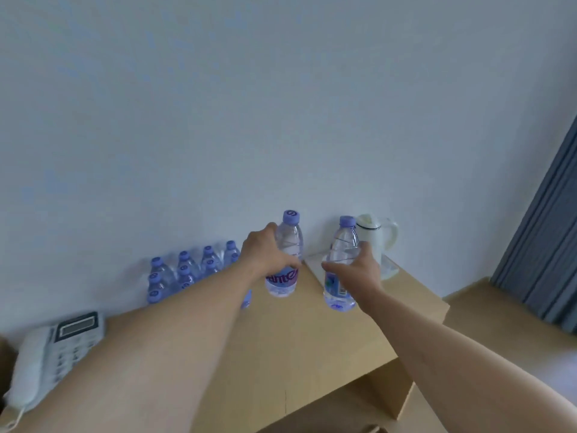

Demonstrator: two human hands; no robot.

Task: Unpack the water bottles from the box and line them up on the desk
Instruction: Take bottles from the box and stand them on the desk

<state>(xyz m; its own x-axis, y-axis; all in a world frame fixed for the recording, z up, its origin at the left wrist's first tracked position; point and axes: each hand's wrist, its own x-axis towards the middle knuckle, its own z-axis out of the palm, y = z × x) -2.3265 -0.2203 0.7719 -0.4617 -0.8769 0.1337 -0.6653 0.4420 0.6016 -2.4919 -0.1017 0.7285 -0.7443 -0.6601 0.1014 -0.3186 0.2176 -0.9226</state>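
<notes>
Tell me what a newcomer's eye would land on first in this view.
First, the two bare arms reaching forward, the left hand and the right hand each gripping an upright purple-capped water bottle, left bottle and right bottle, over the back of the wooden desk. Next, the cluster of matching bottles lined up against the wall at left. A white kettle stands at the right, a white desk phone at the near left.
</notes>
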